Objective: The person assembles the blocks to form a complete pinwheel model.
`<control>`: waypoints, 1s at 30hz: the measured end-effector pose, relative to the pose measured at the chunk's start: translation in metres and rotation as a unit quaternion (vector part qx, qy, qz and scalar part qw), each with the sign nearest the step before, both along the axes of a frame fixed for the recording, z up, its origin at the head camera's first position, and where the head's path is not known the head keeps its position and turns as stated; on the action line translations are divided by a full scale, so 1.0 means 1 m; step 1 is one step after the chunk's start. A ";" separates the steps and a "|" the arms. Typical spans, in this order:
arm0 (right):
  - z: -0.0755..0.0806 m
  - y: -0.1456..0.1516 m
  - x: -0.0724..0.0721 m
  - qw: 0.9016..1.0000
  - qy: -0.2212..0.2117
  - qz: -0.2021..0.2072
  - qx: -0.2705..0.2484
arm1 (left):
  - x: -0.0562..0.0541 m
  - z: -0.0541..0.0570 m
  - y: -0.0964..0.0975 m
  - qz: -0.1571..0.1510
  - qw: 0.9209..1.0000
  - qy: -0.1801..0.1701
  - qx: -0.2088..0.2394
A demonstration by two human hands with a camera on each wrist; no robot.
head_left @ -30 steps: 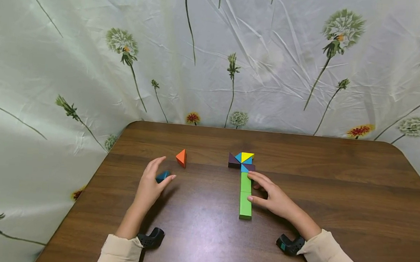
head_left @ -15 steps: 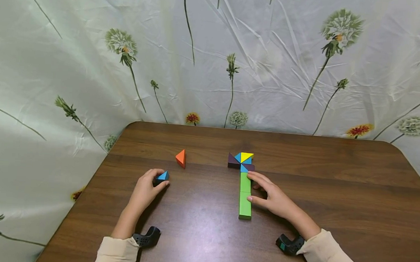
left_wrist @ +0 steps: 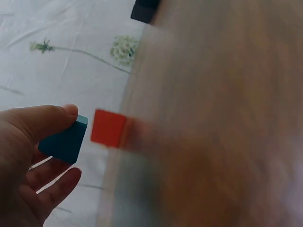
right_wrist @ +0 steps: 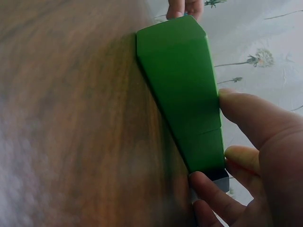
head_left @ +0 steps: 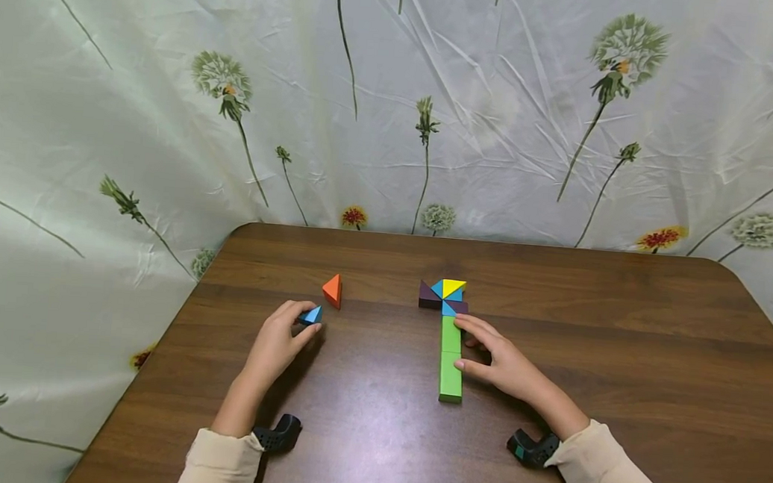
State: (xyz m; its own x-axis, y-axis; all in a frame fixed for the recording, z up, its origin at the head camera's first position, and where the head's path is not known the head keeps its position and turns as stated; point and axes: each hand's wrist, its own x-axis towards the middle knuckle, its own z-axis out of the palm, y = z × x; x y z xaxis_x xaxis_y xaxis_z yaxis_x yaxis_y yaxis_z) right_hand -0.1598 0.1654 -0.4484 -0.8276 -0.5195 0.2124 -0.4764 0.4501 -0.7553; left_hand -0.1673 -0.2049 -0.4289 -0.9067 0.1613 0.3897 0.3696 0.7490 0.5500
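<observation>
My left hand [head_left: 277,341] pinches a blue triangular block [head_left: 311,315] between thumb and fingers, left of the table's middle. In the left wrist view the blue block [left_wrist: 65,143] shows its flat side, with the orange triangular block [left_wrist: 108,127] just beyond it. My right hand [head_left: 509,362] rests against the right side of two green blocks [head_left: 451,358] laid end to end, its thumb at the nearer one. In the right wrist view the fingers [right_wrist: 213,191] reach the far end of the green row. Past that end sit yellow [head_left: 453,287], blue and dark purple triangular blocks.
The orange block [head_left: 333,291] stands on the wooden table [head_left: 578,292], beyond my left hand. A black wrist device [head_left: 279,434] is at the left cuff and another [head_left: 532,448] at the right. Behind the table's far edge hangs a flower-print cloth [head_left: 366,143].
My left hand has closed its fingers round the blue block and moved it slightly forward and right, nearer the orange block. The right hand and green blocks look unmoved.
</observation>
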 end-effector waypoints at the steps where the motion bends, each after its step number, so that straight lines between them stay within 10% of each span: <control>1: 0.000 0.000 0.000 1.000 0.000 0.001 0.001 | -0.001 0.002 0.002 -0.006 1.000 0.007 0.002; 18: 0.037 -0.010 0.014 1.000 -0.021 0.003 -0.002 | -0.020 0.026 0.054 -0.082 0.994 0.064 0.025; 30: 0.040 -0.011 0.016 1.000 -0.025 0.003 0.002 | -0.034 0.016 0.097 -0.104 0.990 0.035 0.085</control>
